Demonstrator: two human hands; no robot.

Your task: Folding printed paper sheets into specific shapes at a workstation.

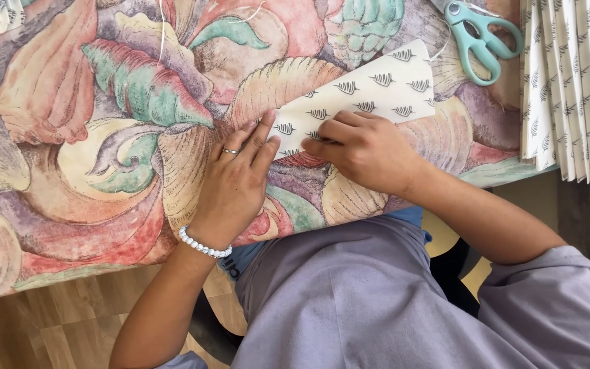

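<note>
Two bare hands press on one folded piece of cream fabric (363, 92) printed with small dark leaf-like motifs. We log poses first.

Left hand (233, 181): forearm enters from about 7 o'clock, wrist straight, palm down. Fingers lie extended and close together, pointing toward 1 o'clock; the fingertips rest on the near left corner of the fabric. We see a ring (231, 151) on one finger and a white bead bracelet (203, 244) at the wrist. This hand lies flat and grips nothing.

Right hand (367, 150): forearm enters from about 4 o'clock out of a loose lavender sleeve (554, 287). Knuckles are up, fingers curled and pointing toward 9 o'clock, tips pushed against the fabric's lower edge. We cannot tell whether the fingertips pinch the cloth or only press it. The two hands sit close together, nearly touching at the fingertips.

Fabric: a flat, elongated strip with straight, crisp edges, lying on a slant from the hands up toward 1 o'clock, where its far end is rounded. It rests on a table cover (69, 137) with large shell patterns in pink, green and tan.

Teal-handled scissors (481, 37) lie at 1 o'clock, just beyond the strip's far end, apart from both hands. More cloth of the same print, pleated (571, 89), hangs at 2 o'clock at the table's right edge.
</note>
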